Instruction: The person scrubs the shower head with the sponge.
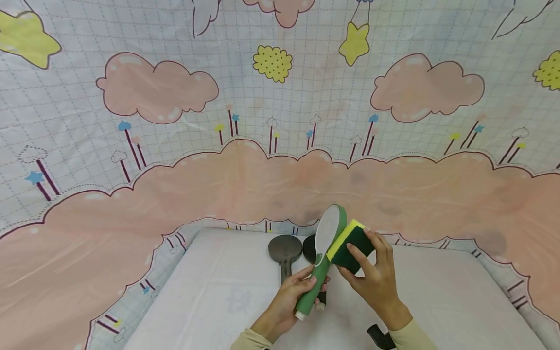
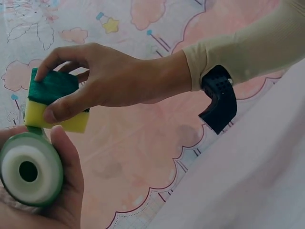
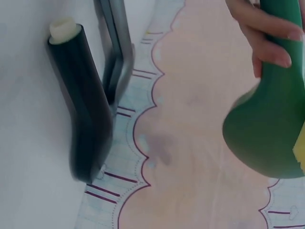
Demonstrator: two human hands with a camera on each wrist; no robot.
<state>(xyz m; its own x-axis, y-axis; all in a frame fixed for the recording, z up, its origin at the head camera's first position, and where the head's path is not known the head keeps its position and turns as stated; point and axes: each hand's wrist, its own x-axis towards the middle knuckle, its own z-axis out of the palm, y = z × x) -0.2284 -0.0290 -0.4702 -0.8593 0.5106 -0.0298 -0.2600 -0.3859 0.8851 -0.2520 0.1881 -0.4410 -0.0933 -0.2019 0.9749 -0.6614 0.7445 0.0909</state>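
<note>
A green shower head (image 1: 312,287) with a pale round face is gripped by its handle in my left hand (image 1: 284,301), tilted with the face up and to the left. My right hand (image 1: 376,282) pinches a yellow and dark green sponge (image 1: 355,245), whose yellow side touches the shower head near its neck. In the left wrist view the open end of the handle (image 2: 28,171) points at the camera, and the sponge (image 2: 57,117) sits beyond it under the thumb. The right wrist view shows the green back of the head (image 3: 262,133), with the sponge's yellow edge (image 3: 300,150) beside it.
A grey shower head (image 1: 285,250) lies on the white table (image 1: 210,287), behind my left hand. Beside it a black shower head (image 3: 86,105) is partly hidden by the green one. A black strap (image 2: 221,100) hangs at my right wrist. A cloud-patterned cloth (image 1: 284,189) surrounds the table.
</note>
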